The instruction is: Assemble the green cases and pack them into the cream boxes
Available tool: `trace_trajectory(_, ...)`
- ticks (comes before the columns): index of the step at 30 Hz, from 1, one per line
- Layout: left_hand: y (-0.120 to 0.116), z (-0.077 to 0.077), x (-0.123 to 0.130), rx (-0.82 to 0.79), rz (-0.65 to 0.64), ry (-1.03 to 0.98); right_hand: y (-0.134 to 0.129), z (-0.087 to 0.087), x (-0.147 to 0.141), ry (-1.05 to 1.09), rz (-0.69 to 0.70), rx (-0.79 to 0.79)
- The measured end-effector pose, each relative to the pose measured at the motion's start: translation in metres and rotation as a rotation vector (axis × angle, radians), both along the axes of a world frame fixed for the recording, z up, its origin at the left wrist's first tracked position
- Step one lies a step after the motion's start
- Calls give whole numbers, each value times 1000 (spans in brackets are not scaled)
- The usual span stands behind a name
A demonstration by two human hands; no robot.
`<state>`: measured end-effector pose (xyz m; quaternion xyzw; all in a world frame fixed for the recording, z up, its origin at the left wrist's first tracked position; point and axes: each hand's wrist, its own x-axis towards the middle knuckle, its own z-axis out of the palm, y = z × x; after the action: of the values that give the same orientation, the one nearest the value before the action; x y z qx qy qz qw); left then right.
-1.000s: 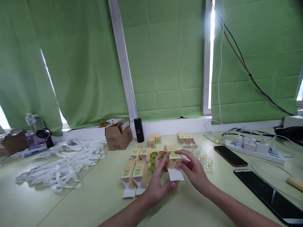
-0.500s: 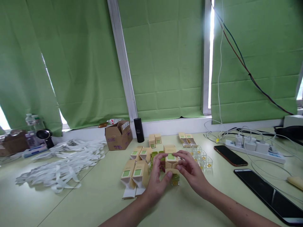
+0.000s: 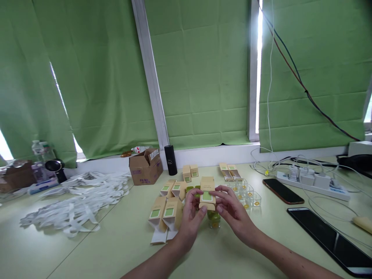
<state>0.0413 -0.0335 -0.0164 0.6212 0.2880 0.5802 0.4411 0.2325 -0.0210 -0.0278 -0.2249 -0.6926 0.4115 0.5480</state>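
Note:
A small tan box with a green label is held up between both hands, its lower flap facing me. My left hand grips its left side, with the thumb at the lower edge. The fingers of my right hand are on its right side. Below the box, a green-lidded glass jar stands on the table; more green lids show partly behind the hands. Left of my hands lie several tan boxes with open flaps. Several clear glass cups stand to the right.
White straps are heaped at the left, near a cardboard box and a black cylinder. A phone, a tablet and a power strip with cables occupy the right. Small tan boxes stand farther back.
The held box has tilted and shifted slightly left, so its label faces me more. Both hands moved with it, and more of the green-lidded jar below shows.

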Motion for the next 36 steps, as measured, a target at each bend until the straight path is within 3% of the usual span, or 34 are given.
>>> trace_trajectory(10, 0, -1, -1, 15, 25, -4, 1, -1, 0, -35, -30, 67)
trace_trajectory(36, 2, -2, 2, 172, 175, 149, 1, -1, -5, -24, -111, 47)
